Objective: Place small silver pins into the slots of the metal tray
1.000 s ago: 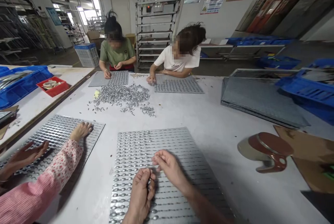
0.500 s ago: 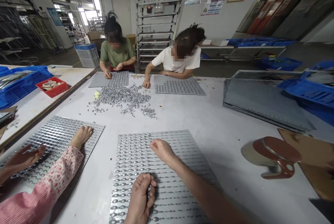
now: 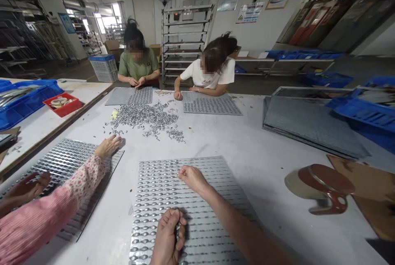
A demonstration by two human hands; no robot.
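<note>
1. Metal perforated tray [image 3: 212, 174] lies at the near edge of the grey table [image 3: 247, 133], its left rows filled with small metal pieces.
2. Left hand [image 3: 168, 238] is curled at the tray's near edge, fingers closed on a few small pieces.
3. Right hand [image 3: 191, 176] rests as a loose fist near the tray's middle; whether it holds anything I cannot tell.
4. Loose metal pieces [image 3: 145, 117] are heaped toward the far edge.

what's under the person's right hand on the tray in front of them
The right hand rests, loosely closed, on the metal tray, over rows of small silvery pieces. Whatever sits directly beneath the hand or inside it is hidden.
</note>
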